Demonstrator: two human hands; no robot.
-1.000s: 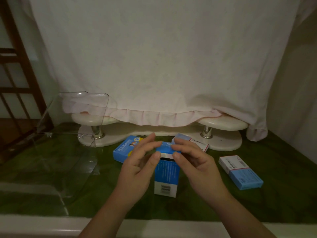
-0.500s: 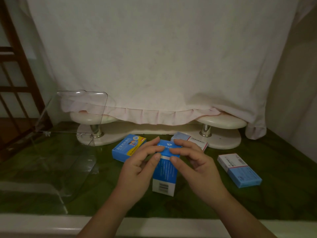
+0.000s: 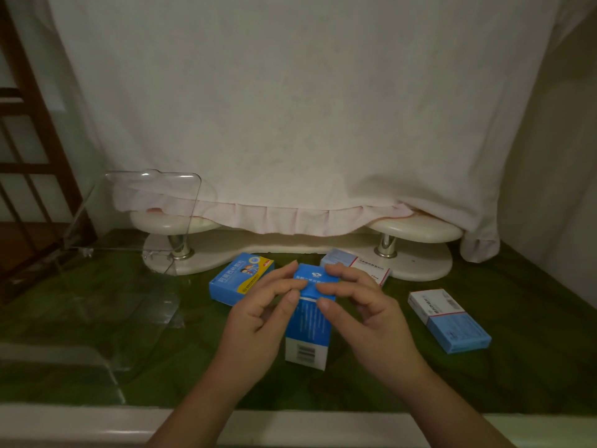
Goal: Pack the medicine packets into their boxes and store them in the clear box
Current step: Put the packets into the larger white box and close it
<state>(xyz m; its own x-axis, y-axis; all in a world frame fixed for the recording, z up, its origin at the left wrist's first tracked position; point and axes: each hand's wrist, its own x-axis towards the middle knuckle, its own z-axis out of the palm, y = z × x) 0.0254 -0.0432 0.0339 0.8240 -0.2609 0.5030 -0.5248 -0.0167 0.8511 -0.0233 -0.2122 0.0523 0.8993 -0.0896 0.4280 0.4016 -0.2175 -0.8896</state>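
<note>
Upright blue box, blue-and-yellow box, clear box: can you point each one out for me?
upright blue box [image 3: 308, 326], head view, middle of its blue front face
blue-and-yellow box [image 3: 235, 279], head view, printed top face
clear box [image 3: 155, 202], head view, raised clear panel

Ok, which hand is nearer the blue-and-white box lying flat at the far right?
Right. The right hand is just left of that flat box, pinching the upright blue box; the left hand pinches it from the farther side.
</note>
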